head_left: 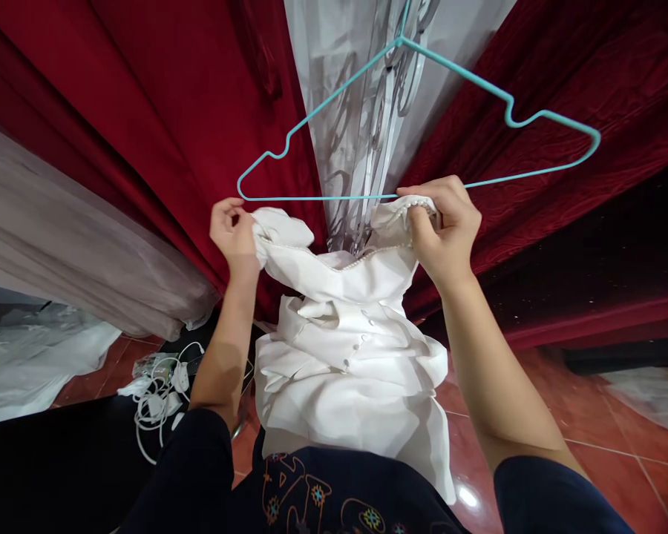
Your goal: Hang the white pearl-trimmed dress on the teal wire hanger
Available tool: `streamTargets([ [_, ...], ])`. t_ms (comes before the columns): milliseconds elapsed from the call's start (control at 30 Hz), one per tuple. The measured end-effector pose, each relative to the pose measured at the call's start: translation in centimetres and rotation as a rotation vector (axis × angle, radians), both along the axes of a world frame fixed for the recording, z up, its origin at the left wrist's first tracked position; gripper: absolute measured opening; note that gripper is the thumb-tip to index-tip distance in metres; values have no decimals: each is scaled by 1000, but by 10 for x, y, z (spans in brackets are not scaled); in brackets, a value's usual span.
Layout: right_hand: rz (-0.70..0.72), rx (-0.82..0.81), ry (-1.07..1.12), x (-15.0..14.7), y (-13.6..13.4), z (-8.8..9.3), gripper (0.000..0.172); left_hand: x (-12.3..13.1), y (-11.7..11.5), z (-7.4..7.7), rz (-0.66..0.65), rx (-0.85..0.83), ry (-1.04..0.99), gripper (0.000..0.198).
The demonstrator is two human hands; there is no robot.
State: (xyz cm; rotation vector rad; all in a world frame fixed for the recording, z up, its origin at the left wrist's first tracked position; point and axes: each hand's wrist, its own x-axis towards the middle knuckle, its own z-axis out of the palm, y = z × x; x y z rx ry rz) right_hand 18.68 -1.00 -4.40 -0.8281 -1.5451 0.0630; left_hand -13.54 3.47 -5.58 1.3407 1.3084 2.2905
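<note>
A white garment with small buttons and a beaded neckline hangs between my raised hands. My left hand is closed on its left shoulder. My right hand is closed on its right shoulder, at the beaded edge. A teal wire hanger hangs just above both hands, its bottom bar level with my fingers. The hanger's hook runs out of the top of the view.
Red curtains and a sheer white patterned curtain hang behind the hanger. White cables and chargers lie on a dark surface at the lower left. White fabric lies on the red tiled floor.
</note>
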Motion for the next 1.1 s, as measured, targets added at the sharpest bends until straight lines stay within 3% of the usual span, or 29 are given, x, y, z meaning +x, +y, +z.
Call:
streamTargets([
  [67, -2, -3, -10, 3, -2, 2, 28, -26, 26, 15, 21, 22, -85, 17],
  [167, -6, 11, 2, 2, -3, 2, 26, -43, 45, 51, 68, 198, 139, 14],
  [233, -7, 23, 11, -2, -2, 1, 25, -35, 43, 78, 110, 271, 370, 18],
  [300, -4, 40, 18, -6, 0, -1, 25, -16, 35, 104, 97, 294, 460, 21],
  [367, 2, 55, 26, -10, 1, -2, 24, 4, 30, 122, -41, 194, 527, 15],
  [433, -1, 71, 45, -12, 1, -2, 24, 17, 33, 130, -292, -33, 606, 11],
  [500, -13, 80, 49, -11, 2, -2, 24, 23, 41, 129, -517, -221, 635, 12],
  [533, -22, 78, 41, -11, 2, -2, 25, 25, 44, 125, -547, -209, 624, 13],
  [667, -44, 59, 1, -8, 1, -1, 24, 48, 30, 103, -304, 366, 528, 17],
  [700, -43, 65, 1, -7, 1, -1, 24, 59, 21, 97, -320, 427, 558, 19],
  [800, -40, 91, 14, -9, 3, -3, 23, 91, -10, 77, -547, 126, 859, 19],
  [867, -65, 99, 16, -10, 5, -6, 24, 108, -23, 64, -602, 1, 922, 27],
  [967, -98, 125, -14, -9, 9, -12, 27, 119, -28, 54, -592, -37, 858, 38],
  [1100, -128, 226, -74, -2, 10, -17, 32, 119, -29, 57, -583, -19, 787, 41],
])
